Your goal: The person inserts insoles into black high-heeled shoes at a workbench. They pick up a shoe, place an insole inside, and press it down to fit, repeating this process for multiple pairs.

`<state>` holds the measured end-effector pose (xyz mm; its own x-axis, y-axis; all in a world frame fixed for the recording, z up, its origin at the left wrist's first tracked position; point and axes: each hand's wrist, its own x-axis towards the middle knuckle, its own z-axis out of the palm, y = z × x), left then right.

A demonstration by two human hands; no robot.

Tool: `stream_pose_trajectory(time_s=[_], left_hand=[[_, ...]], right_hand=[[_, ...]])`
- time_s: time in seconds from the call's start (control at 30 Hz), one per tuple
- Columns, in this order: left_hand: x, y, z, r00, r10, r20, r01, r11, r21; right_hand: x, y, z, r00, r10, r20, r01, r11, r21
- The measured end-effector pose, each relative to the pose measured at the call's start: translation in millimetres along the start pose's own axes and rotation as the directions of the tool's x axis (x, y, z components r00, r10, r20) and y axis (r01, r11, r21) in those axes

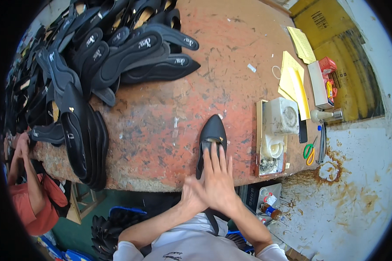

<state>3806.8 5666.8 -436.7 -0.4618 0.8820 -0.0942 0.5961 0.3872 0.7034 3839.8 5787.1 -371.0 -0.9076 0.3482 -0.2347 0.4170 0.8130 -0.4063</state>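
A black pointed shoe (213,126) with a small gold ornament lies near the table's front edge, toe pointing away from me. My right hand (218,182) is over its back part, fingers stretched out and fingertips at the shoe's opening. Close beside it, my left hand (191,196) is by the heel end; its fingers are mostly hidden and blurred, so its grip cannot be made out. Several black insoles (133,52) with white lettering lie in a heap at the far left, among many black shoes. Nearer, a stack of black shoes (76,148) stands at the table's left edge.
At right, a shallow box (260,143) holds a stained white container (283,115). Yellow paper sheets (292,78), a white box (321,87), a dark phone (302,131) and scissors (309,153) lie around it. Another person's hands (23,145) show at the left edge.
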Motion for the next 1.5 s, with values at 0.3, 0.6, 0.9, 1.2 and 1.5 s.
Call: stream_pose_trajectory(time_s=[0.3,0.6,0.9,1.2,1.5], left_hand=[[-2,3,7,0.999,-0.034,-0.033,0.034,0.999,0.010],[8,3,5,0.992,-0.006,-0.123,0.006,1.000,-0.003],[5,9,-22,0.995,0.053,-0.079,-0.035,0.976,0.214],[-74,-24,-233,0.486,0.275,-0.830,0.177,0.898,0.402],[-85,-120,-254,0.648,-0.115,-0.753,0.532,0.776,0.339]], right_hand=[[24,3,7,0.999,0.036,-0.004,-0.036,0.999,-0.023],[35,13,19,0.924,-0.224,-0.308,0.146,0.955,-0.257],[47,10,-8,1.000,-0.014,-0.006,0.013,0.994,-0.113],[112,-24,-101,0.925,-0.117,-0.362,0.276,0.860,0.429],[267,-52,-35,0.819,-0.428,-0.382,0.369,0.903,-0.220]])
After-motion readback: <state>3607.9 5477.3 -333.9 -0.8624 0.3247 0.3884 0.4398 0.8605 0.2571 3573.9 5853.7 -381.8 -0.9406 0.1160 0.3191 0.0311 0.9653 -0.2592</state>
